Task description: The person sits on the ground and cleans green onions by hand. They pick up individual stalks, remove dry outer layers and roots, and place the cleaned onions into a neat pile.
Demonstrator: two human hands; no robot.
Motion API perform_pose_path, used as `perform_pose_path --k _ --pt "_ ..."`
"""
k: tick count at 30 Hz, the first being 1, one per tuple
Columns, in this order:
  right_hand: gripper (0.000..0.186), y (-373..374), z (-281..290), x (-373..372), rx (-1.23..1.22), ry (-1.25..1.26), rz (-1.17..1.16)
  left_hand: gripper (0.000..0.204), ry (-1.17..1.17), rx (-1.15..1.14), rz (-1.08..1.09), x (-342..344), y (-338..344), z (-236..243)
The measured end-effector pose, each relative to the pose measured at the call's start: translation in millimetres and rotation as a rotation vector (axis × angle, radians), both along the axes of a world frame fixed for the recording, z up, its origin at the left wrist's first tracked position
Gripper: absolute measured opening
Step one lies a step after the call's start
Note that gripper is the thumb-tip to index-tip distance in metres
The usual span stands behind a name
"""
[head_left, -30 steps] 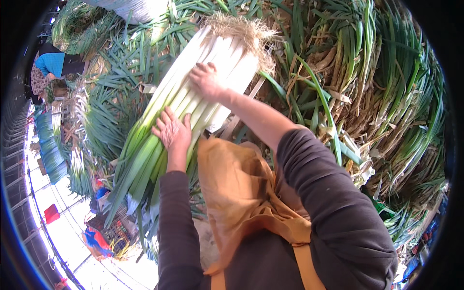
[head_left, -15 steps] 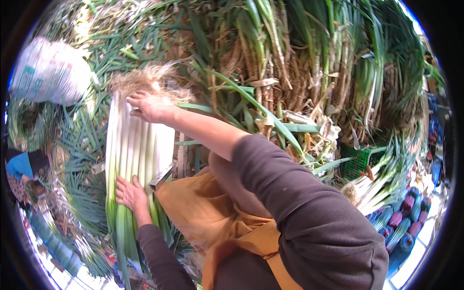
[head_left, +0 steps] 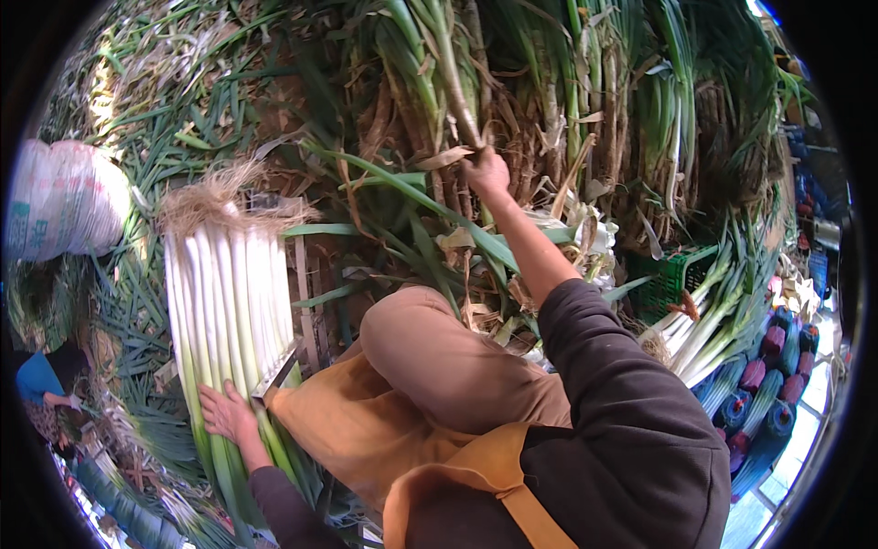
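Note:
A row of peeled green onions (head_left: pixel 219 302) with long white shanks lies before me on the left, roots away from me. My left hand (head_left: pixel 229 416) rests on them with fingers spread, where white turns to green. Farther off, my right hand (head_left: pixel 487 174) is closed around the lower end of an unpeeled green onion (head_left: pixel 455 87), at the front of an upright stack of unpeeled green onions (head_left: pixel 594 119) with brown outer skins. A flat metal piece (head_left: pixel 277 371) stands between the peeled row and my apron-covered leg.
Loose green leaves (head_left: pixel 146 302) litter the ground on the left. A white woven sack (head_left: pixel 73 201) stands there. Dry peelings (head_left: pixel 594 242) pile beside a green crate (head_left: pixel 668 279) at right, with peeled onions (head_left: pixel 709 329) near it. Another person's arm (head_left: pixel 59 400) shows at far left.
My right hand has left the root end of the peeled row and swung right to the upright stack, taking hold of an unpeeled green onion. My left hand stays on the row.

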State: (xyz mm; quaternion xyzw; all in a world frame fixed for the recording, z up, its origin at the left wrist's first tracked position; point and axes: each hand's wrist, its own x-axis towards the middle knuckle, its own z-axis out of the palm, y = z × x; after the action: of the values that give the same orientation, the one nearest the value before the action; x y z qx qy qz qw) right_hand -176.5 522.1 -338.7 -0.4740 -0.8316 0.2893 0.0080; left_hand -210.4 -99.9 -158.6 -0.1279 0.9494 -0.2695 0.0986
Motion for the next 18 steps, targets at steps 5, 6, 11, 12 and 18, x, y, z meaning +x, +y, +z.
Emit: perform_pose_path --k 5,6,11,12,18 --pt "0.041 1 1 -8 0.02 0.014 0.049 0.072 -0.01 -0.058 -0.014 0 -2 -2" --pt "0.042 6 4 -9 0.103 0.01 0.069 0.072 -0.012 -0.043 -0.018 0 -2 -2" --pt "0.029 4 35 -35 0.009 -0.158 0.031 0.072 0.0 -0.05 -0.035 0 -7 -4" --pt "0.026 -6 43 -40 -0.142 -0.079 0.05 0.071 0.001 -0.063 -0.042 0 -8 -4" --pt "0.032 -56 58 -13 -0.412 0.183 0.377 0.07 0.028 -0.082 -0.078 1 -13 -8"
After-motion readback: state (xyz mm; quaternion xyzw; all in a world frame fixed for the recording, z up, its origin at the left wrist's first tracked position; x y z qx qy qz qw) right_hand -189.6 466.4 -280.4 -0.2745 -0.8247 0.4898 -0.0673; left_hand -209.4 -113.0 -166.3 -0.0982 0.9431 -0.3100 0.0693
